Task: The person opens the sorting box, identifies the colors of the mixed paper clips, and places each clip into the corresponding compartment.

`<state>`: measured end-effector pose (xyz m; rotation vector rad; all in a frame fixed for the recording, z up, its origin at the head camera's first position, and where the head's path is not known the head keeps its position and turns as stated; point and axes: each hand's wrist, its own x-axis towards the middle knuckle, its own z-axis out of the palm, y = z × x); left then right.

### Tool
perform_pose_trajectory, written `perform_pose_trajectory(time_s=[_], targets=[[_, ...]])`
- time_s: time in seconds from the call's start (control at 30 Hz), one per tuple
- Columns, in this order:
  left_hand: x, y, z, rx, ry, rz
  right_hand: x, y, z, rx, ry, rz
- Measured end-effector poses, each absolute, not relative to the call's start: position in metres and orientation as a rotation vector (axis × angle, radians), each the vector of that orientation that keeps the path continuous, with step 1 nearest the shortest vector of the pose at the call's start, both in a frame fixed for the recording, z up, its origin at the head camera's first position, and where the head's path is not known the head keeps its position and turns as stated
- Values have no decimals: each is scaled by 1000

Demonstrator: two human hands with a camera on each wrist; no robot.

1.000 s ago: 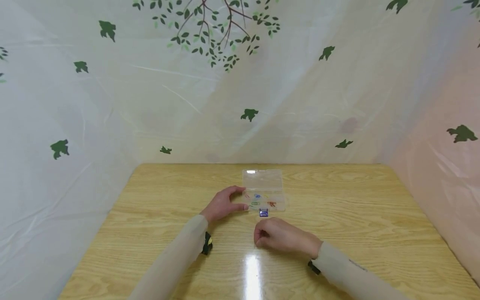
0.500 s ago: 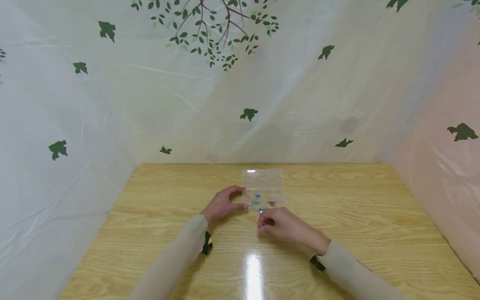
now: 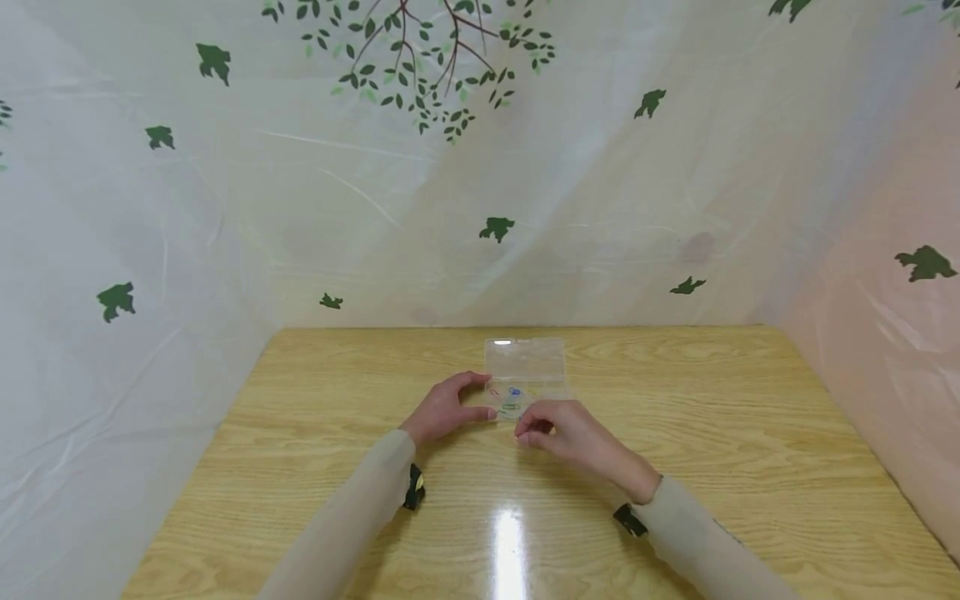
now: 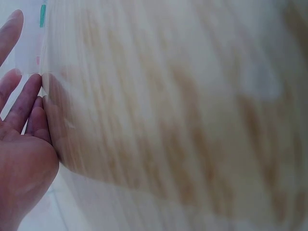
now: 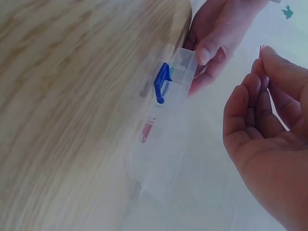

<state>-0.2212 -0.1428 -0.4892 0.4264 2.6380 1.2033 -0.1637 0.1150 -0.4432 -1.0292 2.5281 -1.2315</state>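
A clear plastic compartment box (image 3: 525, 362) stands on the table with its lid raised. My left hand (image 3: 444, 408) holds the box's left end, thumb at the front corner and fingers toward the back. My right hand (image 3: 562, 429) is at the front right of the box, hiding that corner in the head view. Between its thumb and index finger it pinches a thin pink-red paper clip (image 5: 261, 52). Inside the box show a green paper clip (image 3: 511, 407), blue clips (image 3: 514, 391) and a red clip (image 5: 147, 130). A blue latch (image 5: 161, 84) sits on the box's front.
The wooden table (image 3: 337, 358) runs back to a pale curtain (image 3: 375, 250) printed with leaves. More curtain hangs on both sides. A bright light reflection (image 3: 509, 550) lies on the tabletop near the front.
My right hand has moved forward from in front of the box to its front right part, covering the latch and the red clips in the head view. The left hand has stayed put.
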Motion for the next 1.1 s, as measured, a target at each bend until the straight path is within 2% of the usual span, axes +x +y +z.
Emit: perform_pose_trajectory(time_s=[0.5, 1.1], targets=[[-221, -144, -488, 415, 2607, 1227, -172, 112, -440, -975, 2612, -1302], [-223, -144, -488, 420, 2596, 1240, -198, 100, -436, -914, 2653, -1336]])
